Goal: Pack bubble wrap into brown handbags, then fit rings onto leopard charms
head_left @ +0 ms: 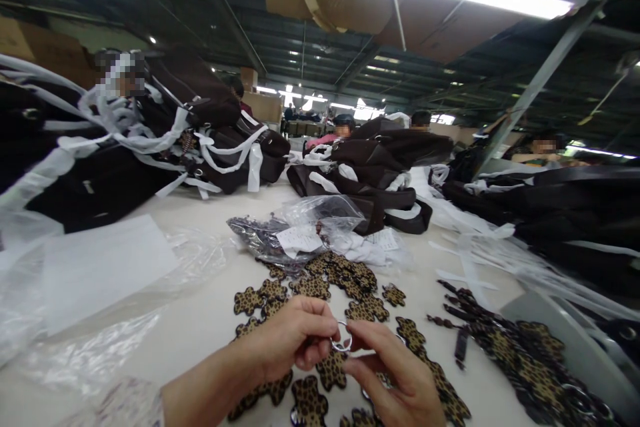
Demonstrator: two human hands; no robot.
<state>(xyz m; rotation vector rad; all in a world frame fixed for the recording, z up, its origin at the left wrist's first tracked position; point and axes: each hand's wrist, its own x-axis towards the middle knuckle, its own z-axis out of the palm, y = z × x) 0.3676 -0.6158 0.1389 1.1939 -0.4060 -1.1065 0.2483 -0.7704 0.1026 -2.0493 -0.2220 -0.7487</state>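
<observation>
A silvery metal split ring (342,349) is held up between my two hands, above the table. My left hand (300,330) is closed, pinching the ring's left side between thumb and fingers. On the other side, my right hand (395,367) grips near the ring's right edge with curved fingers and thumb. Below and around both hands lie several flat leopard-print bear-shaped tags (309,400) with dark edges. Whether a tag hangs from the ring is hard to make out.
A clear plastic bag (280,237) with dark items lies ahead. Finished-looking strap-and-bear charms (530,367) are piled at right beside a grey bin wall (575,340). Piles of dark bags (370,153) with white wrapping stand behind. White paper (105,267) and plastic sheeting lie left. Several people sit farther back.
</observation>
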